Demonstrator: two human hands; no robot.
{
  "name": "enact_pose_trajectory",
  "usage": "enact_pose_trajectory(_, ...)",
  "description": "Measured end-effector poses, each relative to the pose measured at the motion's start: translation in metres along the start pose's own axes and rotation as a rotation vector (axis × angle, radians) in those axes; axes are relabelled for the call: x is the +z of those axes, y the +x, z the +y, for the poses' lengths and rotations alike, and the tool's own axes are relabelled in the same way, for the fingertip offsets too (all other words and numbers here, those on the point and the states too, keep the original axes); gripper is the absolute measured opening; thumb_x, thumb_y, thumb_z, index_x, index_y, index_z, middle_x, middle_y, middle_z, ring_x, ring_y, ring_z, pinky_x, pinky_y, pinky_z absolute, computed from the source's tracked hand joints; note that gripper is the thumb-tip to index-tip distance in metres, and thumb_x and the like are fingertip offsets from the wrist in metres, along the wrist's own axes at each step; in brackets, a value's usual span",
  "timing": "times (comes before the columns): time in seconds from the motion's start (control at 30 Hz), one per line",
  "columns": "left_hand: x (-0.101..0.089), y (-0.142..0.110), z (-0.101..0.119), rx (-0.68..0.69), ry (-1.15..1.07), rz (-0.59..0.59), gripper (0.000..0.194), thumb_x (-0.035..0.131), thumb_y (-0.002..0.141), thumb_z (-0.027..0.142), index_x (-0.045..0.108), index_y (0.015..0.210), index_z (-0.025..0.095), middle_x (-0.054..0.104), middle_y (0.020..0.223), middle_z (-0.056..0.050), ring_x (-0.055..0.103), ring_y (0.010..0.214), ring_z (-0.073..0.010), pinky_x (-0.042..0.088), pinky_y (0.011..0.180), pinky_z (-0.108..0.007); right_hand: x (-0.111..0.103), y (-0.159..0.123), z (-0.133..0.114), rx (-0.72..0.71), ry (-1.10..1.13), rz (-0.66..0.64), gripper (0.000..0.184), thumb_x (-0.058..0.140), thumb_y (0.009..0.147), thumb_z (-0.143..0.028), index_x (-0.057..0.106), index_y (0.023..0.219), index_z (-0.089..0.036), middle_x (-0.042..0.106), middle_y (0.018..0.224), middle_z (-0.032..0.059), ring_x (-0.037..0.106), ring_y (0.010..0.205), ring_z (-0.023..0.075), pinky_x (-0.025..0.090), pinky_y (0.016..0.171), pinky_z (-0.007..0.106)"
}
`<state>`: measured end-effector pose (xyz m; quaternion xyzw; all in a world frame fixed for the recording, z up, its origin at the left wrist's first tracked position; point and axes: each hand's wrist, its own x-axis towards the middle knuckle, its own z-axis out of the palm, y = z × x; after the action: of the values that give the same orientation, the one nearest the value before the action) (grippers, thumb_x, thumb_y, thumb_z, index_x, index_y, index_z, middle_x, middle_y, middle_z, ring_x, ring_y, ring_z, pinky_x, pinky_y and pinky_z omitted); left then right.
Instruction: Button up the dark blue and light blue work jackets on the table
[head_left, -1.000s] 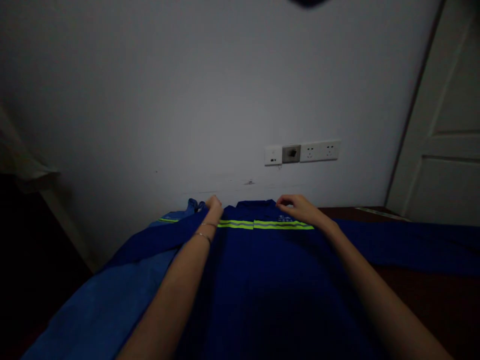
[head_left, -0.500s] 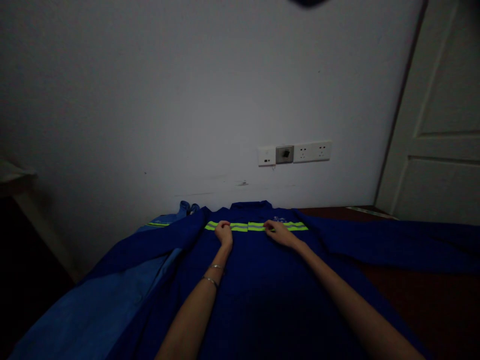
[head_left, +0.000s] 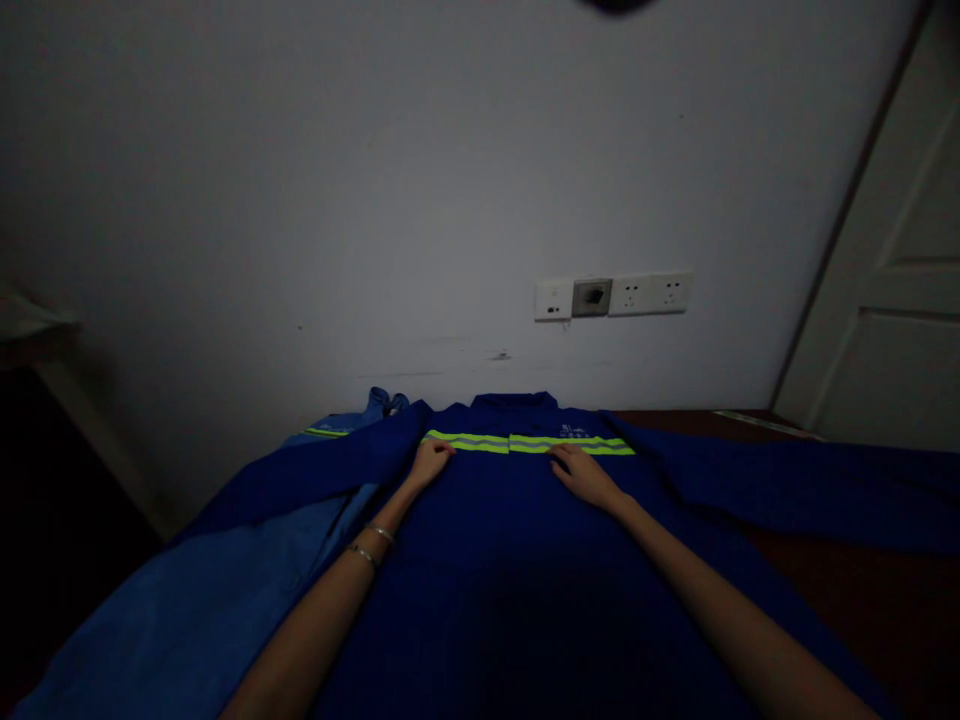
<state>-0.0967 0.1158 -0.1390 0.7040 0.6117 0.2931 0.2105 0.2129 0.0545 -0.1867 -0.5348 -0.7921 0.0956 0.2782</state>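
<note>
A dark blue work jacket (head_left: 480,540) lies spread out, front up, its collar toward the wall and its sleeves out to both sides. A yellow-green reflective stripe (head_left: 480,443) crosses its chest, with small pale lettering above the stripe on the right. My left hand (head_left: 433,462) rests on the left part of the chest at the stripe's lower edge, fingers loosely bent and no cloth visibly gripped. On the right part, my right hand (head_left: 586,474) lies with its fingers stretched on the cloth, fingertips at the stripe.
A lighter blue garment (head_left: 172,590) with a similar stripe lies under the jacket's sleeve on the left. Behind stands a pale wall (head_left: 420,200) with a row of sockets (head_left: 630,295). A dark red surface (head_left: 847,590) shows at right, near a white door (head_left: 900,330).
My hands have moved apart: the left shifted left, the right slightly right and down. Their raised, curled fingers have lowered onto the jacket. The view has turned slightly left.
</note>
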Motion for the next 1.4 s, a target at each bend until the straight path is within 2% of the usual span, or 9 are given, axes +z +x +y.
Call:
enact_pose_trajectory(0.17, -0.003, -0.005, -0.009, 0.080, 0.035, -0.034, 0.024, 0.046, 0.068, 0.007, 0.069, 0.074, 0.013, 0.067, 0.079, -0.002, 0.059, 0.078, -0.0135, 0.044, 0.076, -0.024, 0.002, -0.001, 0.003, -0.013, -0.011, 0.008, 0.035, 0.039, 0.083, -0.023, 0.057, 0.111, -0.012, 0.056, 0.112, 0.0130, 0.049, 0.106, 0.0209, 0.034, 0.093, 0.031)
enact_pose_trajectory(0.43, 0.002, -0.010, 0.001, 0.124, 0.066, -0.018, 0.025, 0.046, 0.066, 0.004, 0.069, 0.072, 0.014, 0.067, 0.079, -0.003, 0.059, 0.077, -0.0144, 0.044, 0.077, -0.025, 0.002, 0.002, 0.002, -0.026, -0.034, 0.025, 0.032, 0.041, 0.082, -0.022, 0.059, 0.107, -0.013, 0.058, 0.107, 0.0121, 0.051, 0.101, 0.0211, 0.035, 0.091, 0.033)
enact_pose_trajectory(0.6, 0.006, -0.012, 0.019, 0.093, 0.092, 0.226, 0.024, 0.045, 0.070, 0.006, 0.068, 0.070, 0.012, 0.067, 0.079, -0.006, 0.059, 0.079, -0.0160, 0.044, 0.080, -0.028, 0.010, 0.018, -0.014, -0.044, 0.005, 0.085, 0.026, 0.044, 0.082, -0.024, 0.063, 0.096, -0.016, 0.062, 0.097, 0.0096, 0.053, 0.093, 0.0213, 0.035, 0.090, 0.036)
enact_pose_trajectory(0.67, 0.011, -0.013, 0.032, 0.069, 0.043, 0.251, 0.022, 0.046, 0.070, 0.006, 0.067, 0.072, 0.012, 0.066, 0.080, -0.007, 0.060, 0.079, -0.0153, 0.045, 0.078, -0.027, 0.018, 0.029, -0.017, -0.017, 0.118, 0.056, 0.024, 0.045, 0.081, -0.023, 0.064, 0.093, -0.015, 0.064, 0.094, 0.0089, 0.055, 0.089, 0.0200, 0.039, 0.085, 0.033)
enact_pose_trajectory(0.87, 0.040, -0.026, 0.063, -0.211, -0.277, -0.227, 0.018, 0.046, 0.074, 0.007, 0.060, 0.085, 0.008, 0.062, 0.064, -0.003, 0.056, 0.046, -0.0084, 0.044, 0.043, -0.017, 0.038, 0.056, -0.012, 0.139, 0.383, 0.038, 0.024, 0.048, 0.076, -0.020, 0.067, 0.092, -0.014, 0.068, 0.088, 0.0072, 0.060, 0.079, 0.0181, 0.044, 0.072, 0.027)
enact_pose_trajectory(1.03, 0.050, -0.032, 0.077, -0.354, -0.449, -0.451, 0.010, 0.049, 0.076, 0.015, 0.055, 0.075, 0.007, 0.062, 0.063, -0.004, 0.056, 0.044, -0.0077, 0.038, 0.036, -0.014, 0.039, 0.065, -0.009, 0.213, 0.432, -0.042, 0.024, 0.053, 0.074, -0.021, 0.068, 0.090, -0.012, 0.069, 0.085, 0.0070, 0.061, 0.077, 0.0177, 0.044, 0.068, 0.025)
enact_pose_trajectory(1.17, 0.057, -0.020, 0.084, -0.409, -0.415, -0.462, 0.010, 0.054, 0.073, 0.018, 0.054, 0.068, 0.009, 0.060, 0.054, -0.002, 0.054, 0.040, -0.0074, 0.032, 0.035, -0.014, 0.032, 0.070, -0.013, 0.243, 0.386, -0.136, 0.024, 0.052, 0.073, -0.019, 0.068, 0.091, -0.012, 0.069, 0.085, 0.0063, 0.061, 0.076, 0.0170, 0.044, 0.068, 0.024)
enact_pose_trajectory(1.27, 0.066, -0.013, 0.086, -0.369, -0.341, -0.385, 0.021, 0.055, 0.072, 0.021, 0.051, 0.055, 0.010, 0.052, 0.042, 0.001, 0.044, 0.033, -0.0052, 0.027, 0.033, -0.015, 0.026, 0.073, -0.015, 0.253, 0.387, -0.185, 0.023, 0.055, 0.071, -0.017, 0.068, 0.088, -0.012, 0.069, 0.081, 0.0051, 0.061, 0.073, 0.0158, 0.043, 0.064, 0.022)
enact_pose_trajectory(1.4, 0.074, -0.013, 0.086, -0.280, -0.253, -0.373, 0.029, 0.059, 0.071, 0.027, 0.049, 0.049, 0.011, 0.041, 0.031, 0.005, 0.032, 0.027, -0.0038, 0.020, 0.031, -0.017, 0.020, 0.077, -0.016, 0.236, 0.399, -0.230, 0.021, 0.060, 0.066, -0.017, 0.069, 0.084, -0.012, 0.068, 0.074, 0.0037, 0.059, 0.066, 0.0136, 0.042, 0.060, 0.020)
